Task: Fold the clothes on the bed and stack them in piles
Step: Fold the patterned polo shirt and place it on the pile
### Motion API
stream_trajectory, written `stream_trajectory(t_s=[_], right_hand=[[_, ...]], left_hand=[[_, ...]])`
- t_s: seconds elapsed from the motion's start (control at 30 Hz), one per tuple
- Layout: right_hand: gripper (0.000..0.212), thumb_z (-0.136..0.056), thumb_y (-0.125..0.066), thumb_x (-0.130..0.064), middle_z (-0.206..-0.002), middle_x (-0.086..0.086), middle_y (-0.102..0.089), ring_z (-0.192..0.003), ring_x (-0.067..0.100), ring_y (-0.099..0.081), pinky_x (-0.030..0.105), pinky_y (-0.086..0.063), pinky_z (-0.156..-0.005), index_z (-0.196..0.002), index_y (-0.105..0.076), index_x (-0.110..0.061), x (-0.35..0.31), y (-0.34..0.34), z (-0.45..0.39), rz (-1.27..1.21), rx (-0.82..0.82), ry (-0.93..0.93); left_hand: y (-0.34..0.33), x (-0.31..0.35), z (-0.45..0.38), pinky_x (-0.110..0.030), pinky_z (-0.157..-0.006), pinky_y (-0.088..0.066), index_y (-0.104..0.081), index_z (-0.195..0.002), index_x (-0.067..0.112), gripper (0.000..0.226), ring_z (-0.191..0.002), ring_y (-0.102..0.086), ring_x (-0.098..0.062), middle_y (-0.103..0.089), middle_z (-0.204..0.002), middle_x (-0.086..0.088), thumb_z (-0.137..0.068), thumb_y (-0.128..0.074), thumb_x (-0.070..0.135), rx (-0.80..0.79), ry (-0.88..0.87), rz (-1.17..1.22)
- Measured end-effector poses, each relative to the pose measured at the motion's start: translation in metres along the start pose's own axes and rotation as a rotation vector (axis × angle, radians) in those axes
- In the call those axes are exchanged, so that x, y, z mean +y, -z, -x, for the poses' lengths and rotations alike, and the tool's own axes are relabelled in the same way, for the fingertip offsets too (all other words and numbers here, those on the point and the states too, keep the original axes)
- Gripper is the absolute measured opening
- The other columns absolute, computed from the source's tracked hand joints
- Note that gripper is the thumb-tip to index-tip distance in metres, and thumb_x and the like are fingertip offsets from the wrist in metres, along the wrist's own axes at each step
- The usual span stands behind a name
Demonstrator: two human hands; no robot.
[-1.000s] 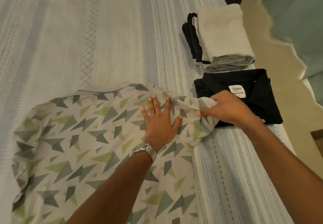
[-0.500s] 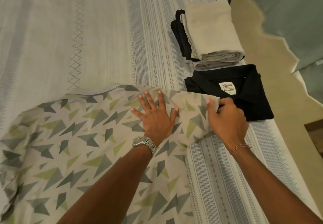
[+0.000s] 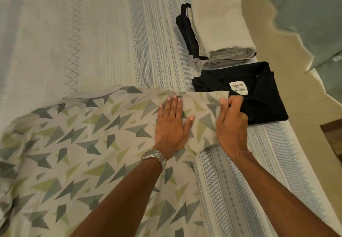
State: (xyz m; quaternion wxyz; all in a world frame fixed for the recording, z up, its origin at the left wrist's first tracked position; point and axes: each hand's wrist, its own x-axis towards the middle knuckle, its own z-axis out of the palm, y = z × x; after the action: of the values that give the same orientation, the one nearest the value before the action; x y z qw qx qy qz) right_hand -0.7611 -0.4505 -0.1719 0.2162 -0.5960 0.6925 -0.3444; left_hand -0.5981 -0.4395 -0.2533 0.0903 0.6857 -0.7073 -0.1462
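Observation:
A cream shirt with grey and green triangles lies spread over the near left of the striped bed cover. My left hand, with a watch on the wrist, presses flat on the shirt near its right sleeve. Just to the right, my right hand pinches the sleeve's end with curled fingers, next to a folded black shirt with a white label. Behind that stands a pile with a folded beige garment on top of dark and grey ones.
The bed's right edge runs diagonally past the two piles, with beige floor beyond it. A dark brown patch shows at the far right. The far left of the bed cover bears only its woven pattern.
My right hand has pulled the sleeve out to the right and laid it flatter beside the black shirt. My left hand stays pressed on the shirt.

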Motion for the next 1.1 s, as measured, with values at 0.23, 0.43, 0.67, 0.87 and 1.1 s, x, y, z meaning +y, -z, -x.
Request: stream_trajectory(t_s=[0.23,0.43,0.67,0.87,1.1], right_hand=[[0.035,-0.108,-0.035,-0.044,-0.067,0.015,-0.063,-0.055,0.037,-0.062,0.048,-0.055,-0.053,-0.104,-0.045,-0.01,0.019,-0.002,-0.001,0.426,0.029,-0.005],[0.033,-0.104,-0.044,-0.05,-0.068,-0.001,-0.055,-0.058,0.022,-0.052,0.035,-0.044,-0.058,-0.102,-0.048,-0.017,0.025,0.004,0.013,0.398,-0.034,-0.052],[0.024,-0.104,-0.051,-0.04,-0.071,-0.001,-0.061,-0.062,0.019,-0.06,0.027,-0.039,-0.048,-0.1,-0.053,-0.017,0.036,0.006,0.026,0.255,-0.039,-0.07],[0.039,-0.098,-0.052,-0.059,-0.083,-0.008,-0.065,-0.072,0.014,-0.063,0.036,-0.054,-0.062,-0.106,-0.053,-0.021,0.035,0.007,0.044,0.158,-0.053,-0.219],[0.036,-0.094,-0.065,-0.048,-0.087,-0.005,-0.06,-0.074,0.013,-0.061,0.04,-0.056,-0.061,-0.109,-0.048,-0.021,0.049,0.006,0.105,0.02,-0.06,-0.246]], left_hand=[[0.003,0.004,-0.011,-0.063,-0.121,0.002,0.003,-0.162,0.015,0.087,-0.156,0.01,-0.031,0.009,-0.17,-0.008,-0.096,-0.011,0.071,-0.078,0.063,-0.172],[0.018,-0.011,-0.036,-0.078,-0.11,0.006,0.004,-0.162,0.03,0.102,-0.155,0.013,-0.03,0.012,-0.17,-0.003,-0.081,-0.011,0.09,-0.17,0.011,-0.236],[0.041,-0.036,-0.048,-0.067,-0.12,-0.004,0.008,-0.161,0.02,0.082,-0.156,0.012,-0.026,0.013,-0.169,-0.004,-0.096,-0.013,0.065,-0.163,-0.149,-0.131],[0.049,-0.071,-0.04,-0.051,-0.126,0.002,0.008,-0.16,0.006,0.08,-0.155,0.01,-0.033,0.012,-0.168,-0.018,-0.104,-0.018,0.057,-0.231,0.008,-0.197],[0.057,-0.061,-0.028,-0.053,-0.126,-0.006,0.002,-0.16,0.004,0.07,-0.156,0.002,-0.032,0.0,-0.169,-0.017,-0.108,-0.018,0.046,-0.129,-0.061,-0.24]])
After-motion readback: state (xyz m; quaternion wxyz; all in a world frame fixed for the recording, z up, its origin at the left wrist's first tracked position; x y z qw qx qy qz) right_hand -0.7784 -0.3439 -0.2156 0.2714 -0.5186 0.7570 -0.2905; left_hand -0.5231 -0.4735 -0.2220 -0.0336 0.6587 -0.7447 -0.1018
